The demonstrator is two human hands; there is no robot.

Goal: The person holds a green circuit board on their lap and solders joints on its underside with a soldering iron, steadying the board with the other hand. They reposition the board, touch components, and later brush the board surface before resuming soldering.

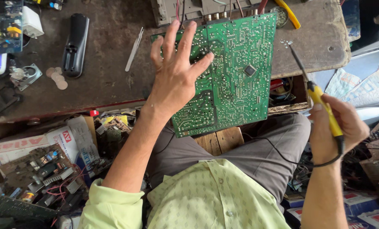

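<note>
- Head view, looking down into my lap: I'm pressing my left hand [176, 74] flat on the green circuit board [236, 80], fingers spread and released, not gripping anything, just pinning it down.
- The board is lying solder side up, half on the worn brown workbench [104, 85] and half hanging over the edge toward my knees, tilted a bit.
- My right hand [336, 127] is clenched around the yellow soldering iron [321, 104], holding it like a pen, its tip hovering just off the board's right edge and touching nothing.
- Doing this well, I reckon, means keeping the palm weight on the supported half so the overhang isn't rocking, and coming in with the tip from the right at a low angle.
- I'm watching the black cord [278, 154] draping across my thigh; it could snag.
- Edges: the bench lip is running right under the board, and an open drawer full of bits is sitting just below the right corner.
- Open room: the bare bench is to the left, between the board and the tweezers [134, 48]; the black remote [75, 44] and the coins [57, 77] are well apart from my hand.
</note>
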